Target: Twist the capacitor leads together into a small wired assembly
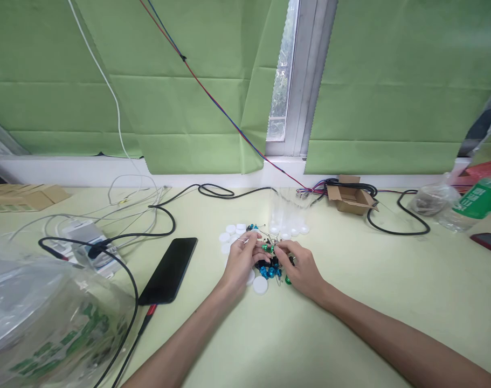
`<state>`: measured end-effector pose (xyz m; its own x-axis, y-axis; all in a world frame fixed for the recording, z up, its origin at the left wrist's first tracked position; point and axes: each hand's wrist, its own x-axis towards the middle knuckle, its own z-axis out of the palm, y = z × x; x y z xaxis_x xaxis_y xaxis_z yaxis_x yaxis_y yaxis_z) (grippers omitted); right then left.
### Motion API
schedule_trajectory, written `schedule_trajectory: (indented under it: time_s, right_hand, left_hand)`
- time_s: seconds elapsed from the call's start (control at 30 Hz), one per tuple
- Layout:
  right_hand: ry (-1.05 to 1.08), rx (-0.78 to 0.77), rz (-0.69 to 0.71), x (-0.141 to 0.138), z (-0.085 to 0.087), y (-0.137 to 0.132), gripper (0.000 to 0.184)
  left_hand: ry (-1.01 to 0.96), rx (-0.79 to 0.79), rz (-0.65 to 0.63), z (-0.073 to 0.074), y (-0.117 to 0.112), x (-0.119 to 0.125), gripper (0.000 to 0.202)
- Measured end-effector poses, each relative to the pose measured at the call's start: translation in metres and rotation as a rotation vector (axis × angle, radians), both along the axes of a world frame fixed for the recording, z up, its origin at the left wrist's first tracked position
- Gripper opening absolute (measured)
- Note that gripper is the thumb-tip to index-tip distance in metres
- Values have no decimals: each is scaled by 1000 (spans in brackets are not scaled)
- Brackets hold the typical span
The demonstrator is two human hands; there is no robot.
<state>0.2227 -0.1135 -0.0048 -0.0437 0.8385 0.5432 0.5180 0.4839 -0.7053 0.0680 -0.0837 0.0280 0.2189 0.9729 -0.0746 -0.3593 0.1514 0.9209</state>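
My left hand [241, 261] and my right hand [299, 269] meet over a small heap of blue and green electronic parts [271, 269] with thin wire leads on the pale green table [350, 312]. Both hands pinch a small green part [267, 247] by its leads, one hand at each end. White round caps [260, 285] lie around the heap, several more [231, 234] behind my left hand. Clear small plastic cups [288, 213] stand just beyond.
A black phone [169, 270] lies left of my hands with a cable plugged in. Crinkled plastic bags [39, 318] fill the near left. Black and white cables [148, 215] cross the back left. A small open cardboard box [350, 198] and a bottle [467, 207] sit at the back right.
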Motion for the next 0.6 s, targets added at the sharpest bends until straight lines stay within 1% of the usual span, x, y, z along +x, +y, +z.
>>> schedule_trajectory:
  time_s: [0.07, 0.17, 0.3, 0.6]
  right_hand:
    - [27, 10, 23, 1, 1, -1, 14]
    - [49, 29, 68, 1, 2, -2, 17]
    - [68, 23, 99, 1, 2, -2, 15]
    - [58, 12, 55, 2, -2, 0, 14]
  left_hand:
    - [-4, 7, 9, -1, 0, 0, 27]
    - [-5, 14, 11, 0, 0, 0, 29]
    - [-1, 14, 0, 1, -1, 0, 29]
    - [9, 11, -8, -1, 1, -1, 28]
